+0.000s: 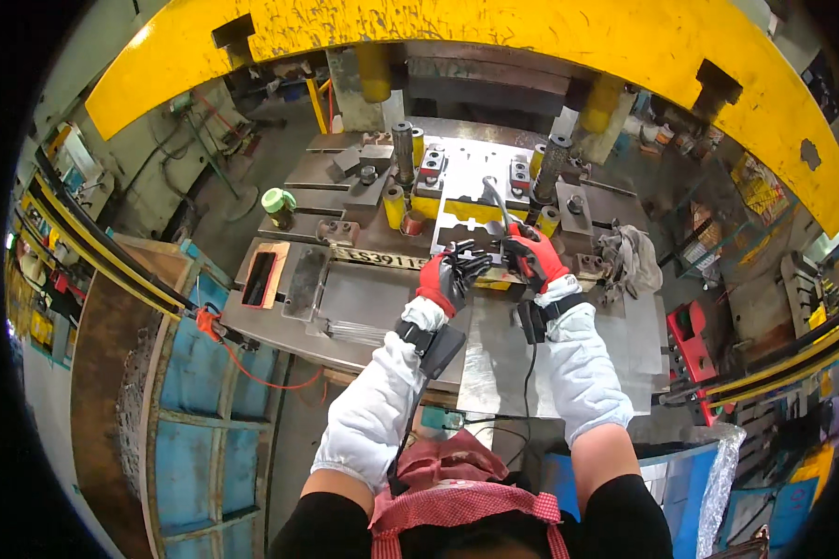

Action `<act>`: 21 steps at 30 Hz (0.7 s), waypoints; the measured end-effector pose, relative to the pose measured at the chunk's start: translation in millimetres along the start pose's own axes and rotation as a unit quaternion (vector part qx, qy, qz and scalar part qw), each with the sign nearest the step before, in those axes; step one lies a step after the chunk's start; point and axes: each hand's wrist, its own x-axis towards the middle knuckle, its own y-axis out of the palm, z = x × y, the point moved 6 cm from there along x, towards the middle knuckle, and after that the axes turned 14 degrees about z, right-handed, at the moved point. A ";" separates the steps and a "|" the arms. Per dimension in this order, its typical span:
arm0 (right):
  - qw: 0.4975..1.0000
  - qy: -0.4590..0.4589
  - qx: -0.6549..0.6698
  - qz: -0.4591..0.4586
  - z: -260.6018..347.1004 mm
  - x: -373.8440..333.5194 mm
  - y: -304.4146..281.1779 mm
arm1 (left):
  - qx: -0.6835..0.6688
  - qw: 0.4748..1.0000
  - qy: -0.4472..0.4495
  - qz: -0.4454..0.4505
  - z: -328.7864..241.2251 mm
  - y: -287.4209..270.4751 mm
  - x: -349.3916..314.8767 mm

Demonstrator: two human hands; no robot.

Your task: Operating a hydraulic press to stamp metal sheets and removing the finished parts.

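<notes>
My right hand (534,255), in a red and black glove, is closed around a slim tool with a bent grey metal end (497,197); its exact kind is unclear. The tool's tip reaches over the bright, flat middle of a metal die (466,172). My left hand (452,275), gloved alike, hovers at the die's near edge with its fingers apart and nothing visible in them. Upright dark guide posts (402,154) and yellow cylinders (394,205) flank the die. White sleeves cover both forearms, with a dark device strapped at each wrist.
A yellow press beam (494,23) arches across the far side. On the steel table (354,303) lie a phone-like dark object (259,278) at left and a grey rag (629,261) at right. A green-capped bottle (278,207) stands far left. Blue-panelled frame (196,373) stands lower left.
</notes>
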 end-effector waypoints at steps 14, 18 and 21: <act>0.952 0.043 -0.076 -0.294 -73.2 -318.7 -34.9 | 0.030 0.983 -0.001 -0.179 -4.6 -1.4 -1.3; 0.941 0.046 -0.080 -0.324 -102.8 -378.7 -58.4 | 0.030 0.987 0.006 -0.158 -6.8 -2.1 0.9; 0.941 0.118 -0.053 -0.313 -127.9 -397.5 -79.3 | 0.045 0.982 0.016 -0.180 -6.2 0.5 2.0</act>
